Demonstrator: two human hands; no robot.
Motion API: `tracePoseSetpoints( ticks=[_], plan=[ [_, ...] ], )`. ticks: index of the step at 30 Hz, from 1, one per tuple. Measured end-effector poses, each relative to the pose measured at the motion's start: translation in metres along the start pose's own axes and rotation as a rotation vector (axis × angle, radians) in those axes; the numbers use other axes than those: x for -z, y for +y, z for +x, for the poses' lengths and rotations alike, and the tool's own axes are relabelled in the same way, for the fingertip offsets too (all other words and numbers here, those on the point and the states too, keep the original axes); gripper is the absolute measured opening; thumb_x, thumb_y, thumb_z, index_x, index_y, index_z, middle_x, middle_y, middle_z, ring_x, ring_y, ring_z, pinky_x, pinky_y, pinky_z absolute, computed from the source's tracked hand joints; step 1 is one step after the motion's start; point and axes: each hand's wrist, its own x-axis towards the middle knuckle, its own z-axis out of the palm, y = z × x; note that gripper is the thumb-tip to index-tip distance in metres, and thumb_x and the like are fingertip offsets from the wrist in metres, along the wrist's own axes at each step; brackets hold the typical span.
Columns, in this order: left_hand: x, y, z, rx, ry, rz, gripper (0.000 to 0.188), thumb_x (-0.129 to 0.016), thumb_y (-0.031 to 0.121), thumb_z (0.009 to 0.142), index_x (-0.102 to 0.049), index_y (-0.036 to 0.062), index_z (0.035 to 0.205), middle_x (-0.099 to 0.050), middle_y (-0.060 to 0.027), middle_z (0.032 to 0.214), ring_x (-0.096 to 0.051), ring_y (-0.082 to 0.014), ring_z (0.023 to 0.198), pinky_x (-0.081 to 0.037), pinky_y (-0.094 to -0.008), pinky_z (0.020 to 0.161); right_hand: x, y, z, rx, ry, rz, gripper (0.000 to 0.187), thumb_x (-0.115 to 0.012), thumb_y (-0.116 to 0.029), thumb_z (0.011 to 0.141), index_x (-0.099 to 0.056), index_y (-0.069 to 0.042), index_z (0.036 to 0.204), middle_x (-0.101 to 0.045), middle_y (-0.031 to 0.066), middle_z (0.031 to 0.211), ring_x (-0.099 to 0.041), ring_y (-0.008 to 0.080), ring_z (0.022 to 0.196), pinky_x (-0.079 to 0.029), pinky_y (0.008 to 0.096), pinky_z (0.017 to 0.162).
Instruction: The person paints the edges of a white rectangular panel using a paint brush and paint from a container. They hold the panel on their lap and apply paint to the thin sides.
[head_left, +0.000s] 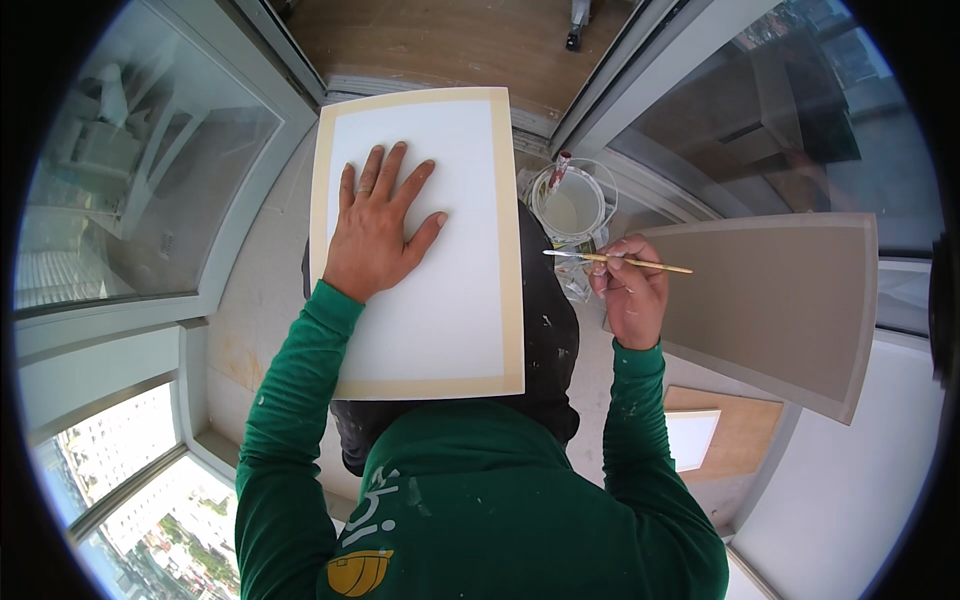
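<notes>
A white board (pixel 440 290) edged with strips of cream masking tape lies across my lap. Flat on its upper left part rests my left hand (pixel 378 225), fingers spread, with a ring on one finger. Off the board's right side, my right hand (pixel 630 290) pinches a thin paintbrush (pixel 668 267) with a yellowish wooden handle. The brush points left, its pale, wet-looking tip near the board's right edge but apart from it. Specks of white paint mark the right fingers. Beyond that hand stands a white paint bucket (pixel 570 236) with a red-and-white handled tool (pixel 559 168) in it.
A large taupe panel (pixel 770 300) with a lighter border leans at the right. Below it lie a brown board (pixel 740 430) and a smaller white sheet (pixel 692 438). Glass doors (pixel 150 170) flank me, and a window (pixel 130 480) is at lower left. Clear plastic (pixel 577 284) lies by the bucket.
</notes>
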Motion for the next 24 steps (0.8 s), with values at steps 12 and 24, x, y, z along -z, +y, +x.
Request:
tracePoseSetpoints(
  ticks=[12,24],
  plan=[
    [0.0,0.001,-0.001,-0.01,0.03,0.022,0.063,-0.061,0.049,0.104,-0.054,0.02,0.159,-0.039,-0.019,0.171,-0.031,-0.0435,0.16,-0.015,-0.062,0.132,-0.021,-0.004,-0.009,0.083,-0.101,-0.424,0.013,-0.066,0.01,0.097,-0.068,0.002,0.108,-0.071,0.0099,0.099,-0.073,0.0162,0.087,-0.058,0.0286,0.076],
    [0.002,0.002,-0.001,-0.004,0.029,0.012,0.062,-0.061,0.05,0.104,-0.055,0.02,0.158,-0.039,-0.019,0.171,-0.031,-0.0437,0.16,-0.016,-0.0626,0.132,-0.03,0.001,-0.008,0.209,-0.131,-0.618,0.017,-0.069,0.012,0.094,-0.068,0.001,0.107,-0.073,0.0097,0.099,-0.076,0.0158,0.093,-0.061,0.0284,0.08]
  ],
)
